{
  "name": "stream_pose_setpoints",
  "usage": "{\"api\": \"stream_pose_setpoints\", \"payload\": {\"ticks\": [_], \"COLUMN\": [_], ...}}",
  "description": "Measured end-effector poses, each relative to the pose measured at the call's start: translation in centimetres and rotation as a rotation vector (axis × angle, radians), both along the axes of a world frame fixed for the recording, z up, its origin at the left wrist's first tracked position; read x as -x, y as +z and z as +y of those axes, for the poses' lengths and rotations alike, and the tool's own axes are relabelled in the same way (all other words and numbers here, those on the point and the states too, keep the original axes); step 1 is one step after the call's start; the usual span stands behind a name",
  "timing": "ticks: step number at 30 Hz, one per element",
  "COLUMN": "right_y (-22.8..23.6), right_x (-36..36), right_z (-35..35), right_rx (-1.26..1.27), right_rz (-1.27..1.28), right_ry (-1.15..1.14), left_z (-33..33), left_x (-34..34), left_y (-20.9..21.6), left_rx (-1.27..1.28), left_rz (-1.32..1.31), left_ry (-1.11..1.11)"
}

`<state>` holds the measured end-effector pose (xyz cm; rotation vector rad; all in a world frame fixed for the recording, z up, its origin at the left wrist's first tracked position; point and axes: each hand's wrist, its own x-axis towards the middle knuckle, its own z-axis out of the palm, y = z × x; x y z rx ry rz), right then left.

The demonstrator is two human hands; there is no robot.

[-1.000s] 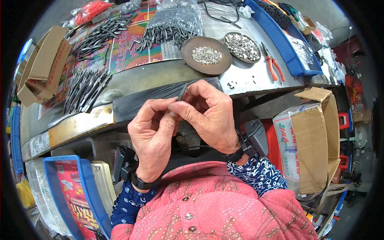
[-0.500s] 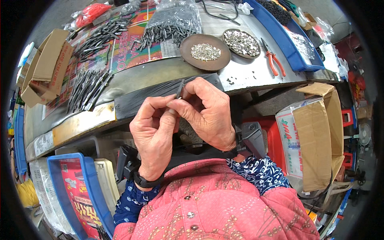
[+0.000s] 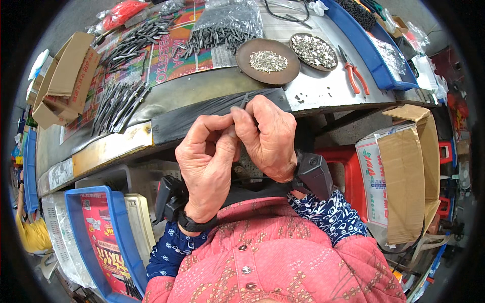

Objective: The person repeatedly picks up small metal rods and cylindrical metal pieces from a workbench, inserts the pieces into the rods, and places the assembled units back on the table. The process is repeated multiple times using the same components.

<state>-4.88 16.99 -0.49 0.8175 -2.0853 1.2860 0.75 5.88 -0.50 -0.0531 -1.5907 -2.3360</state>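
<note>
My left hand and my right hand meet in front of the table edge, fingertips close together. Out of the top of my right hand's grip pokes the end of a slim dark stick-like piece; the rest is hidden by my fingers. My left thumb and fingers are pinched beside it, and what they hold cannot be made out. Beyond the hands, small silvery pins lie in a brown round dish. Several similar dark slim pieces lie in a bunch at the left.
Red-handled pliers lie right of a dish of pale bits. A plastic bag of dark pieces sits at the back. Cardboard boxes stand left and right. Blue trays are at lower left and far right.
The dark piece shows less than before, now mostly covered by my fingers. My hands are still together, slightly further right in view. The whole scene has shifted a little to the right.
</note>
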Motion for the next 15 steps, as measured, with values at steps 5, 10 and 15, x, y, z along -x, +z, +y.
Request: {"api": "stream_pose_setpoints", "payload": {"ticks": [5,10,15], "right_y": [0.2,0.4,-0.3], "right_x": [0.7,2.0,2.8], "right_z": [1.6,3.2,3.5], "right_rx": [0.029,0.078,0.134], "right_rz": [-0.081,-0.162,-0.188], "right_ry": [0.068,-0.053,-0.003], "left_z": [-1.9,-5.0,-6.9], "left_x": [0.5,0.9,1.2], "left_y": [0.2,1.0,1.2], "left_rx": [0.363,1.007,1.353], "left_rz": [0.049,0.173,0.269], "left_ry": [0.066,0.293,0.298]}}
